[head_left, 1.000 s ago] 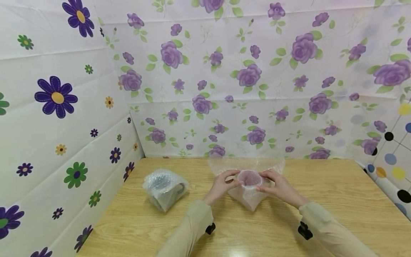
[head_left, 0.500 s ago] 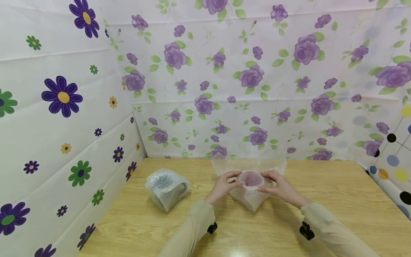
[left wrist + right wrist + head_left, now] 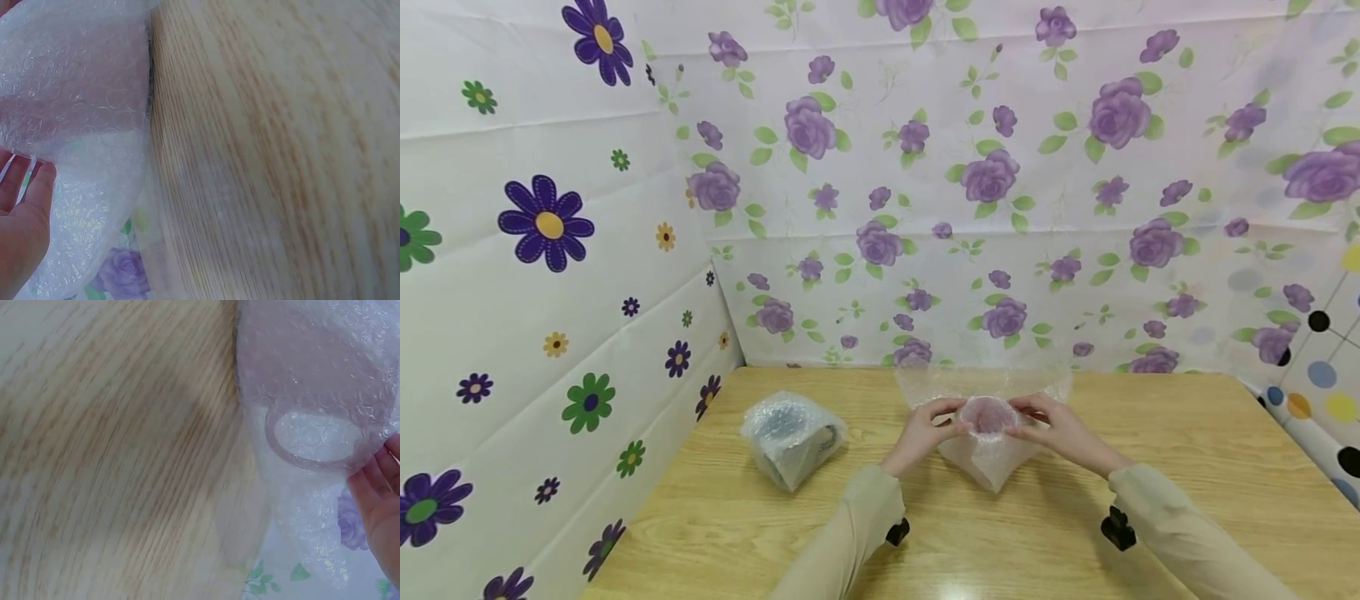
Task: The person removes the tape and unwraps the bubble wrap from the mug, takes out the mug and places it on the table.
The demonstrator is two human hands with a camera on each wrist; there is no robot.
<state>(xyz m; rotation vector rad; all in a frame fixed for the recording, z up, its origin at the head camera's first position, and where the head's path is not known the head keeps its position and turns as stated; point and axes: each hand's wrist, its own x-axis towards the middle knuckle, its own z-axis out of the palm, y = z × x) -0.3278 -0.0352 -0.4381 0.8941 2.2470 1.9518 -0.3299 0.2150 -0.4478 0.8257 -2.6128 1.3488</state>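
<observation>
In the head view a pink mug [image 3: 988, 414] stands upright in the middle of the table, its opening facing up. Clear bubble wrap [image 3: 992, 471] surrounds its sides and comes to a point at the front, while a loose flap spreads out behind. My left hand [image 3: 925, 433] pinches the wrap against the mug's left rim, thumb in front and fingers behind. On the right rim, my right hand [image 3: 1063, 433] grips in the same way. Through the wrap in the right wrist view shows the mug's handle [image 3: 273, 437], under the right fingertips' side.
A second bundle [image 3: 790, 437] in bubble wrap, with something dark inside, lies to the left on the wooden table [image 3: 700, 542]. Flowered cloth [image 3: 925, 183] hangs behind the table's back edge and along the left side.
The right thumb has shifted slightly up and back along the mug's rim. Both hands stay at the rim, and the head view has turned a little to the left.
</observation>
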